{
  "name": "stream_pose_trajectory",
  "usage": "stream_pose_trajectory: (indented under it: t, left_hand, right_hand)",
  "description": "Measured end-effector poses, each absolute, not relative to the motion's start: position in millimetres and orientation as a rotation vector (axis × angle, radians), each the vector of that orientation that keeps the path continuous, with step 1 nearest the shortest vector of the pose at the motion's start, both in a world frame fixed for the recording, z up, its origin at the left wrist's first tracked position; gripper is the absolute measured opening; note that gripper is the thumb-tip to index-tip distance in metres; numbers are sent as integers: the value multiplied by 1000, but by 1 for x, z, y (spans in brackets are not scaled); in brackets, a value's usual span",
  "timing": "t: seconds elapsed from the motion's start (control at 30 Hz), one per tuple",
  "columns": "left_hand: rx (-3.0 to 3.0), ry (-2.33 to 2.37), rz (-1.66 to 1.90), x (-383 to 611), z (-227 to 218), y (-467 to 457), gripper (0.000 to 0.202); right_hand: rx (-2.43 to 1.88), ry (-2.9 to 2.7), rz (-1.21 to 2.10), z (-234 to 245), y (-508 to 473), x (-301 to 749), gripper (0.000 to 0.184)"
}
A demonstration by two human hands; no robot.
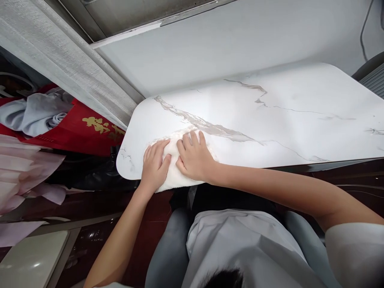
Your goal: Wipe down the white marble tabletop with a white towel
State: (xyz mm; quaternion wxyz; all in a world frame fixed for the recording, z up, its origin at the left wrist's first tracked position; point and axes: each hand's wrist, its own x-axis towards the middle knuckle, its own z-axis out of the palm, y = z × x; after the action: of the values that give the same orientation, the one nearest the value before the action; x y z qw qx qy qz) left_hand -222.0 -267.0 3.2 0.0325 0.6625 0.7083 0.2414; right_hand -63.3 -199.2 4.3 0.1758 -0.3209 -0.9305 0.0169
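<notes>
A fluffy white cloth (175,174) lies bunched at the near edge of the white marble-patterned table (288,128), with part of it hanging past the edge. My left hand (156,163) rests on the cloth's left side, fingers stretched forward and thumb apart. Just to the right, my right hand (194,155) presses on the cloth from above. Its fingers are spread and slightly bent, and the thumb is tucked toward the palm. The cloth beneath both palms is hidden.
A grey curtain (90,76) hangs by the table's left end. Left of it are a red bag (93,130) with gold characters, grey-blue fabric (39,110) and pale pink fabric (27,172). A pale wall (228,44) runs behind the table. A dark cable (362,36) hangs at the right.
</notes>
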Motion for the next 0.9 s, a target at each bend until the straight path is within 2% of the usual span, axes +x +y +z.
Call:
stream_pose_trajectory:
  t: [0.33, 0.7, 0.9]
  left_hand:
    - [1979, 2257, 736, -281, -1, -186, 46]
    - [1900, 2178, 967, -329, -9, -77, 40]
    - [1724, 2325, 951, -348, -4, -48, 55]
  right_hand:
    - [-865, -2706, 167, 8, -113, -116, 41]
    - [-782, -2672, 413, 1, -2, -146, 46]
    - [-848, -2567, 371, -4, 20, -172, 45]
